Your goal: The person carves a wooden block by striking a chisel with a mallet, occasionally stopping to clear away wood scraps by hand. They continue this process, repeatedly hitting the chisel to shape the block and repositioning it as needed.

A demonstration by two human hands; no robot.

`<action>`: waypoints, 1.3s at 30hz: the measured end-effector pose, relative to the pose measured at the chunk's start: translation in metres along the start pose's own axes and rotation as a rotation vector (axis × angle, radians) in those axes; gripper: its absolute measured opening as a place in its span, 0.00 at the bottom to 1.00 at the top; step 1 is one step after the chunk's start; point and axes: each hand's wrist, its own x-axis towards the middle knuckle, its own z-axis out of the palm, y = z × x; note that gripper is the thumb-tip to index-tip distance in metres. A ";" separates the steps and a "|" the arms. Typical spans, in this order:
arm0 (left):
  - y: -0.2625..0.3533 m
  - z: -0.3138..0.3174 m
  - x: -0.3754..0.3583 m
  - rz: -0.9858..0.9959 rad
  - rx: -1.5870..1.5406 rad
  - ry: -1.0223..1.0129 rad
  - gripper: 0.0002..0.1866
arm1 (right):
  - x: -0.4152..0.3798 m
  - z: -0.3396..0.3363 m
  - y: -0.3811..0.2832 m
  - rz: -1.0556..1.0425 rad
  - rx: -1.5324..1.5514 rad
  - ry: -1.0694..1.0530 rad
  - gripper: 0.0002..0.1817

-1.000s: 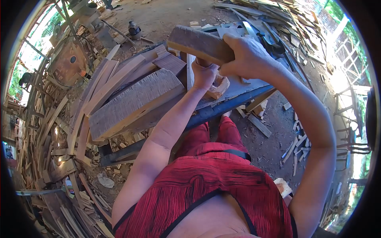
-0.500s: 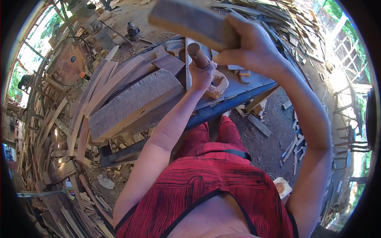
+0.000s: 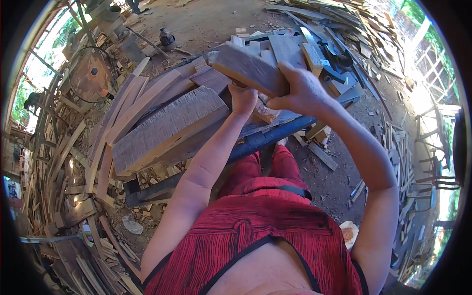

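Observation:
My right hand (image 3: 305, 91) grips one end of a thick brown wooden block (image 3: 250, 71), held out over my left hand. Closed in a fist, my left hand (image 3: 243, 100) is around the upright round wooden handle of a chisel; the block now hides the handle's top, and its blade is out of sight. Just right of that fist, a pale hollowed-out piece of wood (image 3: 267, 115) lies on the bench (image 3: 285, 127), partly covered by my right hand and the block. Whether the block touches the handle's end cannot be made out.
A heavy squared timber (image 3: 167, 125) lies left of my hands, with long planks (image 3: 140, 105) behind it. Offcuts and a dark tool (image 3: 340, 55) occupy the bench's far right. Scrap wood piles (image 3: 339, 22) cover the ground around.
My right hand has brought the wooden block down from high up onto or close above the chisel's handle, covering it. My left hand has shifted slightly left, still closed on the chisel.

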 end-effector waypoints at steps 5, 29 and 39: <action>-0.005 -0.032 0.007 -0.183 -0.070 -0.055 0.09 | -0.038 0.035 0.041 0.566 0.403 -0.095 0.28; 0.000 0.031 0.007 -0.165 0.282 -0.287 0.10 | -0.112 0.121 0.098 0.862 0.733 0.007 0.30; 0.003 0.043 -0.004 -0.046 0.226 -0.253 0.09 | -0.030 -0.034 0.008 0.270 0.654 0.249 0.25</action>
